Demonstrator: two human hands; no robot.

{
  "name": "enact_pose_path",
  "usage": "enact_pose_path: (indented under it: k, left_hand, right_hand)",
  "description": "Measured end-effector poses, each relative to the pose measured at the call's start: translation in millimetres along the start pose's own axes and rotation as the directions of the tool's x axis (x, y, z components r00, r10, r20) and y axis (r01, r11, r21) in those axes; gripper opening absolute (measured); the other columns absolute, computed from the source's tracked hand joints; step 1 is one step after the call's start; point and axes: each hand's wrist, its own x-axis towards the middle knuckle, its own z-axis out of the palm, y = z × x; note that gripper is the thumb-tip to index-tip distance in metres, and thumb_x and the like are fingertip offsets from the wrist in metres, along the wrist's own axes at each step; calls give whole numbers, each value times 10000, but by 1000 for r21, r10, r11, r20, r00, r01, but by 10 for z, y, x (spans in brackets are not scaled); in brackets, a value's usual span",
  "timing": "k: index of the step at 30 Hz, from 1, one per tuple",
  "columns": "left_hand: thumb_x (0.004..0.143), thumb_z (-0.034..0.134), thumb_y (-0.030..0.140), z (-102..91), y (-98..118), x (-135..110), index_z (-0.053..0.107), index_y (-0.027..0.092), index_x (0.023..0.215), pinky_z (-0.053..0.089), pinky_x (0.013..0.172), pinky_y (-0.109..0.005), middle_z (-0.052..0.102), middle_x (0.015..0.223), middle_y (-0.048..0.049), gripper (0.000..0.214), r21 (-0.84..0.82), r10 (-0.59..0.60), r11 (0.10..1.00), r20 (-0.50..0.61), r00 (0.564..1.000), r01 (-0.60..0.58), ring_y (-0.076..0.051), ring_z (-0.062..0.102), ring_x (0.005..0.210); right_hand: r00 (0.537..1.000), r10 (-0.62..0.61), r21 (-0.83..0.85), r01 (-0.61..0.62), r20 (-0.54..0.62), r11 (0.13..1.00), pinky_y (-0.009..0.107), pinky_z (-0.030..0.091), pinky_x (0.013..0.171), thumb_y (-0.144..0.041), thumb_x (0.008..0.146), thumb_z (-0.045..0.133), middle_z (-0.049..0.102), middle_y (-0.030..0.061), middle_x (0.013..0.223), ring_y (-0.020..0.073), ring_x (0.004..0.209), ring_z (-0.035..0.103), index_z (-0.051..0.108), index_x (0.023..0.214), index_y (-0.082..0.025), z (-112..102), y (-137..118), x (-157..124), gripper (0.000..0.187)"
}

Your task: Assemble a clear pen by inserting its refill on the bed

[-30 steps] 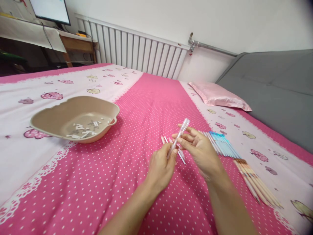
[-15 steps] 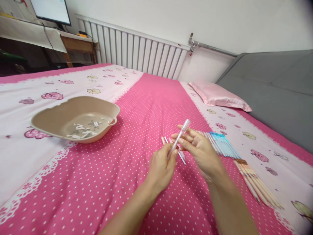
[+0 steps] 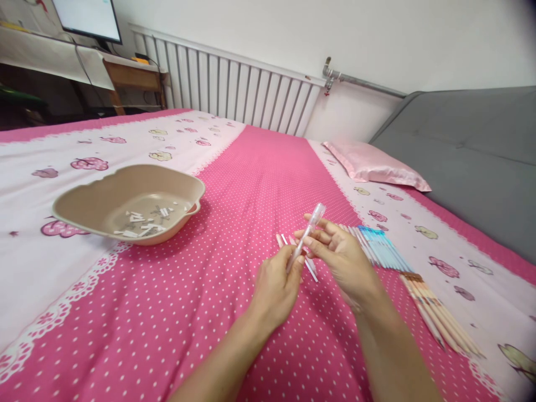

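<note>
A slim, pale translucent pen (image 3: 312, 221) is held at a slant over the bed, its clear wide end pointing up and away. My left hand (image 3: 276, 283) is closed around its lower part, thumb along the barrel. Higher up, the thumb and fingers of my right hand (image 3: 344, 258) pinch the same pen. Beneath and behind the hands lie several thin pink and white pens or sticks (image 3: 311, 270), partly covered by my fingers. Right of my right hand is a row of pale blue pens (image 3: 384, 249), and closer to me a row of beige pens (image 3: 444, 319).
On the left stands a beige basin (image 3: 94, 195) holding small white pieces (image 3: 146, 226). A pink dotted bedspread (image 3: 188, 312) covers the bed. A pink pillow (image 3: 372, 163) rests by the grey headboard (image 3: 473, 134). A white radiator (image 3: 234, 78) lines the wall.
Both hands stay nearly in place on the pen. Its upper end has tilted very slightly, and my right fingers have shifted a little.
</note>
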Motion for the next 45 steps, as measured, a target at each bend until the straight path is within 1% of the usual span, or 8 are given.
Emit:
enact_pose_path:
  k: [6, 16, 28, 32, 35, 37, 42, 45]
  left_hand:
    - [881, 346, 355, 5, 3, -2, 521, 167, 797, 280, 515, -235, 499, 637, 13, 270, -3, 5, 1000, -2, 1000, -5, -105, 416, 552]
    - [887, 337, 351, -2, 15, 4, 524, 169, 827, 277, 518, -233, 493, 632, 19, 269, 18, 16, 1000, 42, 999, -17, -102, 424, 547]
    - [890, 339, 353, -3, 26, -9, 521, 168, 839, 288, 531, -241, 526, 644, 10, 264, 20, 14, 1000, 56, 998, -15, -106, 442, 554]
    - [887, 345, 369, -2, 8, -8, 520, 160, 815, 312, 556, -241, 524, 679, 4, 282, -128, 20, 992, 75, 997, -11, -106, 450, 599]
    - [889, 332, 387, -3, -16, 4, 508, 155, 769, 322, 555, -234, 494, 655, 10, 314, -304, -19, 951, 122, 992, 55, -95, 429, 589]
    - [888, 334, 387, -7, -20, 14, 513, 154, 797, 319, 543, -231, 472, 632, 19, 308, -387, -41, 917, 153, 987, 98, -89, 411, 569]
    - [883, 356, 383, -21, 15, 23, 552, 148, 874, 298, 520, -233, 421, 600, 33, 306, -458, -18, 882, 197, 980, 108, -83, 372, 542]
    - [884, 355, 384, -23, 25, 22, 558, 147, 891, 291, 516, -237, 407, 596, 36, 312, -466, -12, 878, 208, 978, 109, -83, 362, 538]
  right_hand:
    - [1000, -8, -3, 8, -26, 1000, 301, 486, 664, -281, 674, 659, 643, 41, 790, 151, 712, 600, 521, 1106, -161, -2, 11, 9, 470]
    - [998, -39, -23, 38, -55, 999, 273, 474, 620, -301, 618, 708, 552, -32, 649, 127, 632, 580, 560, 983, -169, -25, 45, 29, 416]
    - [997, -34, -47, 30, -76, 998, 253, 455, 621, -283, 607, 723, 536, -40, 641, 116, 635, 558, 546, 985, -169, -31, 60, 30, 433]
    - [1000, 0, 26, 0, -18, 1000, 266, 469, 644, -328, 631, 709, 595, -6, 744, 128, 677, 580, 552, 1005, -183, -10, 7, -8, 431]
    - [998, 35, 66, -38, 45, 997, 285, 474, 710, -364, 687, 666, 639, 48, 913, 141, 760, 595, 537, 1085, -196, -20, -40, -32, 451]
    - [996, 50, 75, -55, 68, 996, 283, 473, 718, -363, 716, 643, 644, 64, 975, 136, 765, 594, 526, 1124, -200, -36, -57, -36, 455]
    - [997, 77, 93, -80, 30, 992, 244, 467, 596, -310, 711, 652, 650, 71, 1003, 99, 649, 564, 530, 1124, -187, -54, -64, -26, 448]
    - [995, 95, 117, -97, 19, 988, 249, 475, 573, -299, 683, 673, 657, 75, 982, 104, 632, 569, 534, 1112, -181, -48, -64, -26, 466]
